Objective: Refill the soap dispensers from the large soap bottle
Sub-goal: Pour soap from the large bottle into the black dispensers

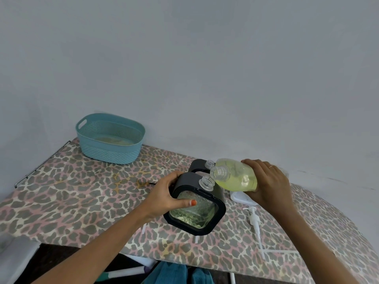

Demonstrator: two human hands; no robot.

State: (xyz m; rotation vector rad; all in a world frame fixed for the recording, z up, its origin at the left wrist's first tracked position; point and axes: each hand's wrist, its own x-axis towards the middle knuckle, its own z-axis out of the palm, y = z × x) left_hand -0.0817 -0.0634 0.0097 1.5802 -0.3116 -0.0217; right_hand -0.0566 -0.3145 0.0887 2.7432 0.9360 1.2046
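Note:
My left hand [167,196] grips a black-framed square glass soap dispenser [195,209], tilted on the leopard-print table, its clear threaded neck [207,182] uncapped. My right hand [268,184] holds the large clear soap bottle [235,176] on its side; yellow-green soap fills it, and its open threaded mouth [218,173] hovers just above the dispenser's neck. A second black dispenser [200,165] stands behind, mostly hidden, its neck also uncapped. No stream of soap is visible between mouth and neck.
A white pump head with a long tube [255,222] lies on the table to the right, beside a white object [241,198] under my right wrist. A teal plastic basket [110,138] stands at the back left. The table's front edge [102,248] runs close below the dispenser.

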